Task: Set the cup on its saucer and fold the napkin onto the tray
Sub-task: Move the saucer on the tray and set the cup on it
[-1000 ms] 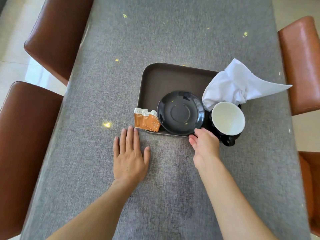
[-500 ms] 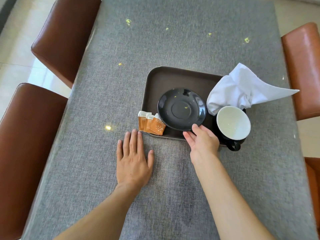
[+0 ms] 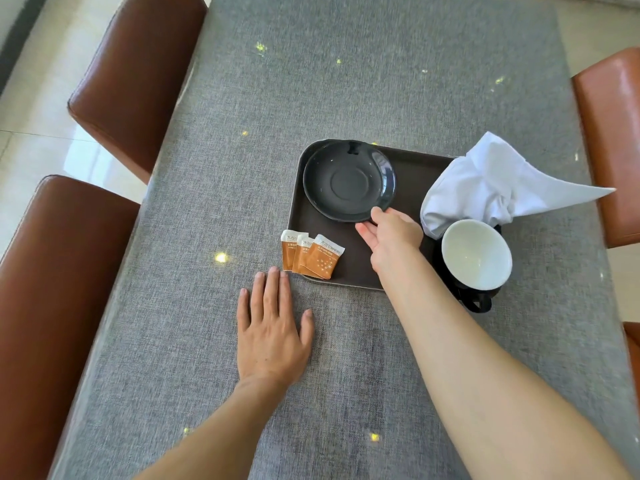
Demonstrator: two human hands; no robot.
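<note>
While the left hand (image 3: 272, 336) lies flat and open on the grey tablecloth (image 3: 346, 81) just beside the tray's near left corner, the right hand (image 3: 389, 233) pinches the near rim of the black saucer (image 3: 348, 181), thumb on top. That saucer sits at the far left of the brown tray (image 3: 412, 174). A black cup (image 3: 476, 259) with a white inside stands at the tray's right edge, the crumpled white napkin (image 3: 491, 188) behind it, three orange sachets (image 3: 311, 254) at the near left
</note>
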